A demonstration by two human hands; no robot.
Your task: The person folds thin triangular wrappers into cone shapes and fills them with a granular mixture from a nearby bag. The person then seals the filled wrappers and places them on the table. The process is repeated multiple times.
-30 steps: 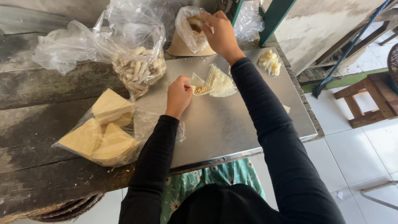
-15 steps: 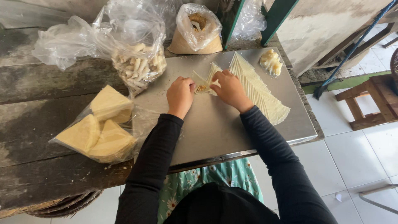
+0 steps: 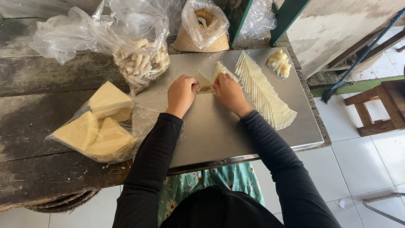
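At frame centre, the left hand [image 3: 181,93] and right hand [image 3: 228,92] are both pinching a pale triangular pastry wrapper [image 3: 204,81] holding brown filling, on the steel tray [image 3: 219,131]. Uneven folding pressure could be tearing the thin sheet, spilling filling.

Small food-making workspace, steel sheet [image 3: 228,131] on a weathered wooden table [image 3: 38,122], pastry wrappers [image 3: 263,90] fanned on the sheet, bagged wrapper stacks [image 3: 99,124] left of it, tiled floor [image 3: 358,160] right
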